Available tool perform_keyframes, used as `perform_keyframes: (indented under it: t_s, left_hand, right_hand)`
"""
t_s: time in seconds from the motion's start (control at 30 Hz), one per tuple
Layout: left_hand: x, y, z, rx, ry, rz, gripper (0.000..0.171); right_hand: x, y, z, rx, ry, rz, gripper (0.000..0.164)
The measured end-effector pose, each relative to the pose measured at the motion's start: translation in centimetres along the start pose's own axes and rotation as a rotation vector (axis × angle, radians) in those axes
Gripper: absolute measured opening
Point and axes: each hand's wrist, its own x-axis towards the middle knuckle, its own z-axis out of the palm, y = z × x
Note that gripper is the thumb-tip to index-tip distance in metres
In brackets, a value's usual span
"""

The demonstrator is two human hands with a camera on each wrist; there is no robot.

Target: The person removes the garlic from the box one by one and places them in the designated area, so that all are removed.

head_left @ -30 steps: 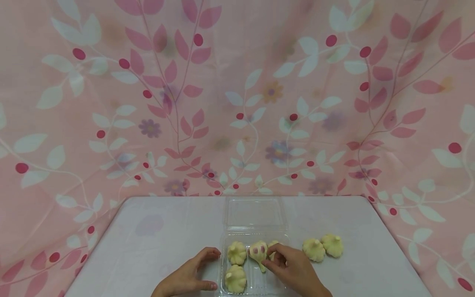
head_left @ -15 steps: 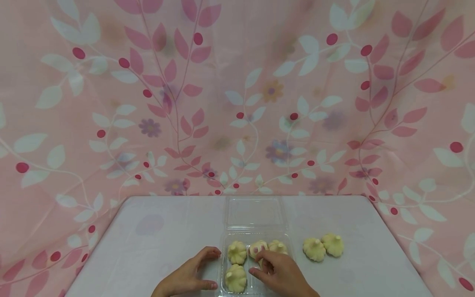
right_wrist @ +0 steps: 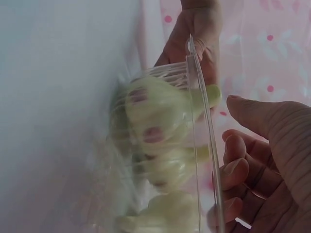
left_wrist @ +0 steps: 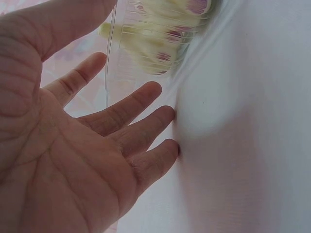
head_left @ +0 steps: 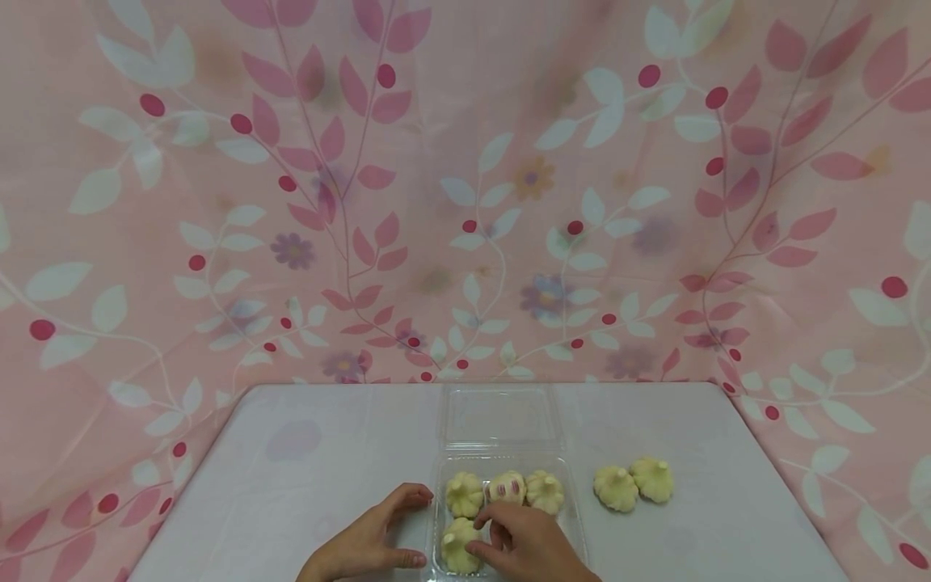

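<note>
From over the worker's head, I see a clear container on the white counter, its lid laid open at the far side; four garlic bulbs sit inside: a back-left bulb, a middle bulb with purple patches facing up, a back-right bulb and a front-left bulb. Two loose bulbs rest side by side on the counter, right of the container. The right hand hangs over the front of it, thumb and forefinger parted by the front-left bulb; I cannot tell whether they touch. I would call this placing or straightening bulbs; next seems to call for a light pinch, or lifting clear. From the left wrist, the left hand lies with fingers spread beside the container, pinching nothing. From the right wrist, thumb and fingers stand apart at the rim, with nothing plainly gripped; the bulbs look cream, plump and ribbed, blotched purple, stubby stems poking out.
</note>
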Motion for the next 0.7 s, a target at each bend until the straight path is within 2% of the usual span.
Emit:
perform_keyframes:
  t_s: [0.2, 0.37, 0.7]
  left_hand:
    - [0.0, 0.0, 0.0, 0.002, 0.003, 0.0, 0.075]
    - [0.0, -0.1, -0.1, -0.002, 0.001, -0.016, 0.077]
    - [-0.1, 0.1, -0.1, -0.021, -0.006, 0.03, 0.071]
  right_hand:
    - [0.5, -0.2, 0.8, -0.031, 0.007, -0.038, 0.018]
    - [0.8, -0.7, 1.0, -0.078, 0.011, -0.03, 0.019]
    - [1.3, -1.1, 1.7, -0.144, -0.003, -0.079, 0.02]
